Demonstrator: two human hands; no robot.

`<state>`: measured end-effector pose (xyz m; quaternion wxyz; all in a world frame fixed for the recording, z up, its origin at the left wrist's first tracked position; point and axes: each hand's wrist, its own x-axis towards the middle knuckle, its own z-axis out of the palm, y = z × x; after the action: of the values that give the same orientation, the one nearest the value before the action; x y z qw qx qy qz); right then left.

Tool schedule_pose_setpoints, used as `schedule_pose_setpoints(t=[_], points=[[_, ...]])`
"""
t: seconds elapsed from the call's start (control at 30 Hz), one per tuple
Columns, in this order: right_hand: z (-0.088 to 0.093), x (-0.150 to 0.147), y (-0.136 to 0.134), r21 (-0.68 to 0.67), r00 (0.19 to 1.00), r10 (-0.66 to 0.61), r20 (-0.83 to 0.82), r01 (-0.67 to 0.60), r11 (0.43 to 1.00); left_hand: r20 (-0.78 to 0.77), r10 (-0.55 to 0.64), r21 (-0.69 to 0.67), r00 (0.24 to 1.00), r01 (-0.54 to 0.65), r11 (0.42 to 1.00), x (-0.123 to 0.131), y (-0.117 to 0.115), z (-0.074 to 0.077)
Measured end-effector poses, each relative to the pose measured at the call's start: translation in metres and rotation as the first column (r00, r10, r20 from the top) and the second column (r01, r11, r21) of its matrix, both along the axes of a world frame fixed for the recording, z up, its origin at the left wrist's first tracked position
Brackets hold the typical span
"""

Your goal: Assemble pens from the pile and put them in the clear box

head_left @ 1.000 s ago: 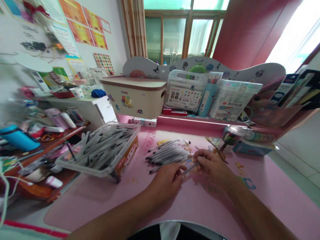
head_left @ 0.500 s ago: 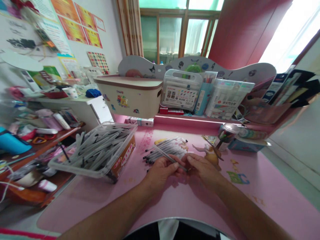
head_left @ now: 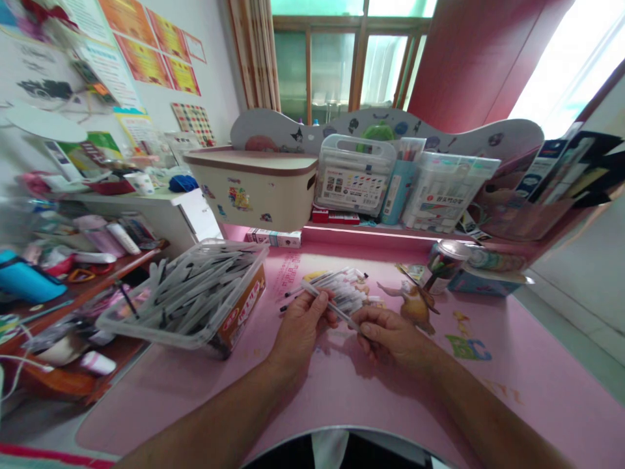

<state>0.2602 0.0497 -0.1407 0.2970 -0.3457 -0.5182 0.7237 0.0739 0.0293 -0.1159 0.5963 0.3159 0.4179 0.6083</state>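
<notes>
A slim translucent pen (head_left: 344,316) slants between my hands above the pink desk. My left hand (head_left: 303,326) pinches it near the upper-left end, thumb on top. At the lower-right end, the fingers of my right hand (head_left: 390,333) close on it and cover the tip. Just beyond my hands lies a loose pile of white pens (head_left: 344,286), several with black ends. To the left stands a clear plastic box (head_left: 248,301) with an orange printed side, heaped with more grey translucent pens (head_left: 195,286).
Across the desk's back, a shelf carries a lidded cream bin (head_left: 254,192), a marker case (head_left: 356,176) and a clear pen box (head_left: 442,192). A metal-rimmed pen cup (head_left: 446,257) stands at the right, before a blue box (head_left: 483,281). Cluttered shelves (head_left: 127,260) line the left.
My hands have drawn slightly apart along the pen. My right hand has shifted a little right and down, my left a little left and up, baring the pen's middle.
</notes>
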Motion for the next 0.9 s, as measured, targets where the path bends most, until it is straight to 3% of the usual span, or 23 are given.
schedule_pose_setpoints(t=[0.1,0.17,0.2,0.23,0.27,0.33,0.37,0.43,0.5,0.53,0.6,0.67,0.8,0.9], points=[[-0.002,0.0,-0.001,0.039,0.999,0.045,-0.005,-0.045,0.998,-0.033,-0.065,-0.018,0.997,0.064,0.998,0.0,-0.003,0.0],[0.002,-0.001,-0.003,0.204,0.998,-0.045,0.051,0.034,0.978,-0.038,-0.198,-0.069,0.98,0.195,0.978,-0.001,-0.007,-0.001],[0.005,-0.001,-0.004,0.349,0.986,-0.136,0.092,0.096,0.932,-0.036,-0.297,-0.104,0.954,0.292,0.951,-0.001,-0.009,-0.001],[0.009,-0.002,-0.006,0.513,0.962,-0.246,0.119,0.152,0.845,-0.036,-0.403,-0.136,0.914,0.395,0.908,-0.002,-0.01,-0.001],[0.012,-0.003,-0.007,0.677,0.934,-0.328,0.144,0.148,0.721,-0.037,-0.499,-0.162,0.866,0.488,0.858,-0.002,-0.011,-0.001],[0.018,-0.005,-0.011,0.882,0.91,-0.371,0.186,0.012,0.471,-0.051,-0.611,-0.189,0.79,0.593,0.783,-0.005,-0.011,-0.002],[0.019,-0.006,-0.012,0.924,0.91,-0.357,0.211,-0.067,0.377,-0.061,-0.642,-0.194,0.764,0.622,0.759,-0.006,-0.01,-0.002],[0.017,-0.008,-0.013,0.943,0.906,-0.329,0.266,-0.173,0.286,-0.072,-0.665,-0.205,0.743,0.642,0.739,-0.008,-0.008,-0.003],[0.014,-0.008,-0.012,0.934,0.886,-0.358,0.294,-0.189,0.302,-0.079,-0.63,-0.211,0.772,0.605,0.768,-0.008,-0.005,-0.005],[0.014,-0.008,-0.012,0.922,0.872,-0.382,0.307,-0.174,0.345,-0.076,-0.576,-0.196,0.814,0.554,0.809,-0.008,-0.005,-0.006],[0.014,-0.008,-0.011,0.875,0.85,-0.404,0.339,-0.127,0.466,-0.057,-0.406,-0.127,0.912,0.397,0.909,-0.007,-0.004,-0.006],[0.018,-0.008,-0.013,0.793,0.846,-0.359,0.394,-0.115,0.598,-0.067,-0.288,-0.033,0.955,0.286,0.958,-0.006,-0.005,-0.003],[0.023,-0.015,-0.021,0.713,0.868,-0.275,0.414,-0.121,0.69,-0.191,-0.269,0.057,0.944,0.284,0.957,-0.002,-0.008,0.004],[0.021,-0.02,-0.026,0.613,0.912,-0.231,0.34,-0.029,0.79,-0.182,-0.311,0.056,0.933,0.326,0.944,0.002,-0.011,0.001]])
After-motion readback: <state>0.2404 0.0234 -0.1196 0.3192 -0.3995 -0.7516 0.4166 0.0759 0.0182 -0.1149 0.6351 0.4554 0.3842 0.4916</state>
